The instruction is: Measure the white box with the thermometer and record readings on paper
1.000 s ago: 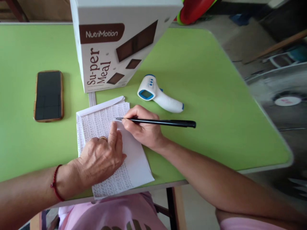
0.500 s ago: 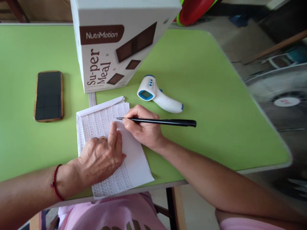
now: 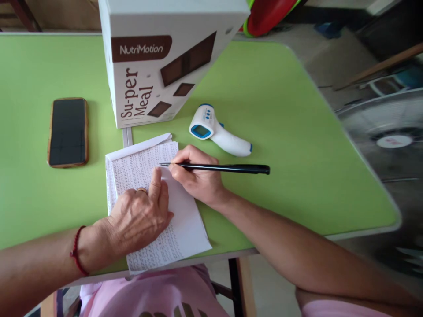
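A black pen (image 3: 228,168) is pinched between the thumb and fingers of my right hand (image 3: 200,176), its tip at the handwriting on the notepad (image 3: 187,224). Small dense script fills the left part of the page, while the right part is blank. My left hand (image 3: 140,215) rests on the page with the index finger stretched toward the pen tip. It holds nothing, and its other fingers are partly bent. The pad's top sheets are folded over at the upper edge.
Behind the pad stands a white NutriMotion box (image 3: 158,75). A white and blue infrared thermometer (image 3: 220,132) lies beyond my right hand. To the left is a smartphone (image 3: 68,132) in a brown case. A fan (image 3: 393,141) stands past the right edge of the green table (image 3: 297,154).
The pen tip has shifted very slightly down and left along the writing. My left hand has stayed in place.
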Tool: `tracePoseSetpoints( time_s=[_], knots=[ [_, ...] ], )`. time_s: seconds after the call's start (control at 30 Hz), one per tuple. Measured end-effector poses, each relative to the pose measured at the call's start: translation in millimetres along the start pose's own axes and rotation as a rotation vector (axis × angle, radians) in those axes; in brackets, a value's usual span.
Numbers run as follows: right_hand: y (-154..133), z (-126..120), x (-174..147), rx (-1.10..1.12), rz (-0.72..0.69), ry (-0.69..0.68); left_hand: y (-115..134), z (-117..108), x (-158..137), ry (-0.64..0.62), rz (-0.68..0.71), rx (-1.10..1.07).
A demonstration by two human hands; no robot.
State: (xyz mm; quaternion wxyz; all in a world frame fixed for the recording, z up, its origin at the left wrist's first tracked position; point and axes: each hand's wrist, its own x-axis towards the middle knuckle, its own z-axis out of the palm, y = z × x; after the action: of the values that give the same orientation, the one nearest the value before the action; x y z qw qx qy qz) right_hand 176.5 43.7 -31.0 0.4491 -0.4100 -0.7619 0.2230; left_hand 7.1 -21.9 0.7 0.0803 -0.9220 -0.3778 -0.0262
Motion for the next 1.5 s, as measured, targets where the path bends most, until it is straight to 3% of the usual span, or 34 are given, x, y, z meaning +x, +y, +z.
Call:
tracePoseSetpoints(
  time_s=[0.8, 1.5],
  knots=[
    [-0.2, -0.3, -0.1, -0.031, 0.011, 0.005, -1.6, 1.7, 2.0, 0.045, -0.004, -0.026],
    [1.6, -0.7, -1.0, -0.031, 0.035, 0.043, -1.9, -0.9, 0.3, 0.006, 0.000, -0.006]
  ],
)
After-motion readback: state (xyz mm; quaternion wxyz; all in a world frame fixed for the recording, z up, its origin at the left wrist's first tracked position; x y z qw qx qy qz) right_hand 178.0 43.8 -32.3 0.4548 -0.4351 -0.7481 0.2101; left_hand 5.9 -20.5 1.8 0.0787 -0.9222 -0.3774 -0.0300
